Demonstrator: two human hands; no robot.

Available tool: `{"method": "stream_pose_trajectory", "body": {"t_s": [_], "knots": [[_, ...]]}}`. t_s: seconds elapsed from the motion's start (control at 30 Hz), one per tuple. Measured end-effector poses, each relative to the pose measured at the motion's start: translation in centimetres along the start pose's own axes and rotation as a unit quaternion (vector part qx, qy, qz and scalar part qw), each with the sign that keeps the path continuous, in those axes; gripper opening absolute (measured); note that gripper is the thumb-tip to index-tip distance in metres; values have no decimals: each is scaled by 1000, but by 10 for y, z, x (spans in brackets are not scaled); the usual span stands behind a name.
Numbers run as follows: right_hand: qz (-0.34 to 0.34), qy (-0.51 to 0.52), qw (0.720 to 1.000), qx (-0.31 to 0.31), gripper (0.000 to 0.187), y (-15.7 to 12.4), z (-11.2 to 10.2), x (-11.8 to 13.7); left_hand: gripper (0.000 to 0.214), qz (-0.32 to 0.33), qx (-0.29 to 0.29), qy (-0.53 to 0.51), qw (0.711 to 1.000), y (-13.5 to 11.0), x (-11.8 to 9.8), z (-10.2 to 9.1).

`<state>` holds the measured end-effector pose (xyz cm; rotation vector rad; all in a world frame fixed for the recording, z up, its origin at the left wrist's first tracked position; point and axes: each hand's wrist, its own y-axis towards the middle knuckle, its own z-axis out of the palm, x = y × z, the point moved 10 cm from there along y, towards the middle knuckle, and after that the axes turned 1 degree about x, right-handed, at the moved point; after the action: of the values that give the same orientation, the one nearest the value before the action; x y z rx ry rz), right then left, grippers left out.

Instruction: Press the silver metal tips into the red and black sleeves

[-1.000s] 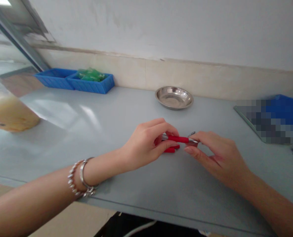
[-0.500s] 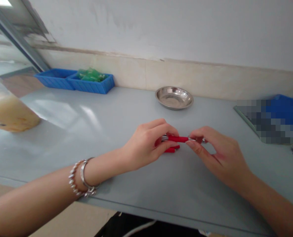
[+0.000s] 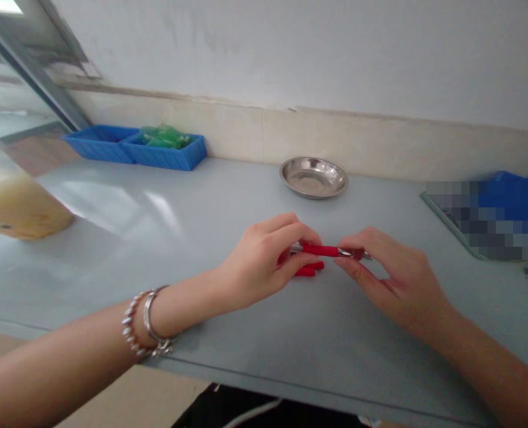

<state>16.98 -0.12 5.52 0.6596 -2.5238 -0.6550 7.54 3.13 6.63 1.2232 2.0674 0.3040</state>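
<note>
The left hand [image 3: 264, 260] pinches a red pen [image 3: 326, 251] over the desk [image 3: 317, 345]; the right hand [image 3: 392, 273] grips its silvery end. Other red pieces [image 3: 307, 272], partly hidden, show beside the left thumb.

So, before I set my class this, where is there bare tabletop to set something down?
Bare tabletop lies between the left blue bins and the metal dish, right of that dish, and between its near edge and the left hand and right hand. It is crowded mid-table, where both hold a red pen-like piece beside other red pieces.
</note>
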Motion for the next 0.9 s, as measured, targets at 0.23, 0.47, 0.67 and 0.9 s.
{"method": "stream_pose_trajectory", "body": {"t_s": [0.23,0.47,0.67,0.9], "knots": [[6,-16,1000,13,27,2,5,-2,6,-6,7,-17,1000,-1,-1,1],[26,18,999,34,15,1,8,-6,14,24,68,-14,997,-1,-3,12],[52,45,997,37,24,0,6,-11,22,66,219,-10,974,-11,-12,40],[143,-45,983,101,17,-7,25,-41,19,85,265,101,955,-16,-7,50]]}}
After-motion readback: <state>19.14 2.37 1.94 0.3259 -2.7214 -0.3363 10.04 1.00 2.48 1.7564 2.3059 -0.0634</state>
